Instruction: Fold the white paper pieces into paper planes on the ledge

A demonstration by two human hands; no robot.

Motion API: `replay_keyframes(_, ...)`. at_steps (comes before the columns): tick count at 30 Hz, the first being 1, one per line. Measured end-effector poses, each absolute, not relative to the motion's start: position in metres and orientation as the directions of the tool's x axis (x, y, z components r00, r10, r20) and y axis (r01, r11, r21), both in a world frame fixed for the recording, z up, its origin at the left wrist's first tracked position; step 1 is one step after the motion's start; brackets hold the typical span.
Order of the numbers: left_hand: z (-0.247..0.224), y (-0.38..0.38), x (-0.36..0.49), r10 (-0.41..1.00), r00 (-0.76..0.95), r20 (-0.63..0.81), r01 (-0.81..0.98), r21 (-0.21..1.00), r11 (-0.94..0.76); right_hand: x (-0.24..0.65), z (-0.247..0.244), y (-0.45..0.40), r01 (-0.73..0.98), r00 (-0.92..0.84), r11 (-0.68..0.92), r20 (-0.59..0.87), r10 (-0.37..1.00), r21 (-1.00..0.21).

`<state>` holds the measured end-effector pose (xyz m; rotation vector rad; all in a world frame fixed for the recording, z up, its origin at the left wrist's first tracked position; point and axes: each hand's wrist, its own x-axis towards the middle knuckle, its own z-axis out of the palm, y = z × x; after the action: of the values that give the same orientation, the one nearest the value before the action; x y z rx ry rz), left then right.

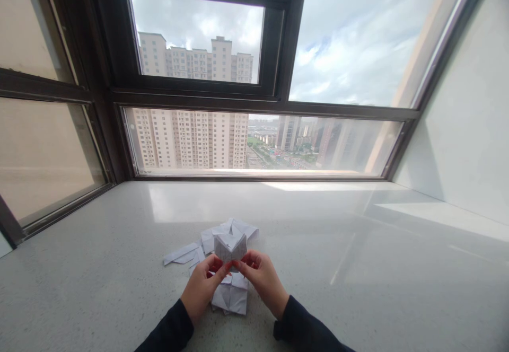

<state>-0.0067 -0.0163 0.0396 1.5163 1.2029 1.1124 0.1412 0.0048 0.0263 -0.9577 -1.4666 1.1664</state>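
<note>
Between my two hands is a small folded paper piece (230,247), whitish with faint printed lines and a V-shaped notch along its top. My left hand (203,282) pinches its lower left side, thumb towards the middle. On the lower right side, my right hand (260,275) grips it the same way, and the two thumbs nearly meet. Just below lies a square folded paper (230,298) with crossing creases, partly covered by my hands. Behind the held piece sit several more white folded papers (244,228), overlapping. A long narrow folded strip (183,254) rests to the left.
A pale speckled stone sill (338,267) spreads out under the papers. Dark window frames (258,178) border it at the back and left, with tall buildings (199,134) outside. At the right a white wall (469,129) rises, and sunlight patches fall on the sill.
</note>
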Motion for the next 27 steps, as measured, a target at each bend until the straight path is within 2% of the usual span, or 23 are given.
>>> replay_keyframes(14, 0.038, -0.016, -0.01, 0.982, 0.107, 0.154, 0.186, 0.968, -0.172, 0.142, 0.03, 0.004, 0.076, -0.216, 0.236, 0.215, 0.952, -0.969)
replay_keyframes(21, 0.027, -0.012, -0.008, 0.986, 0.117, 0.121, 0.049, 0.991, -0.127, 0.155, 0.035, 0.018, -0.043, -0.147, 0.266, 0.269, 0.952, -0.963)
replay_keyframes(23, 0.024, -0.012, -0.007, 0.986, 0.129, 0.109, 0.029, 0.993, -0.114, 0.173, 0.038, 0.029, 0.07, -0.083, 0.283, 0.277, 0.957, -0.957)
replay_keyframes(26, 0.021, -0.011, -0.006, 0.984, 0.148, 0.103, 0.018, 0.994, -0.106, 0.212, 0.041, 0.047, 0.458, 0.03, 0.215, 0.256, 0.966, -0.863)
replay_keyframes(27, 0.021, -0.011, -0.006, 0.983, 0.151, 0.102, 0.017, 0.994, -0.105, 0.226, 0.041, 0.052, 0.516, 0.068, 0.181, 0.25, 0.966, -0.838)
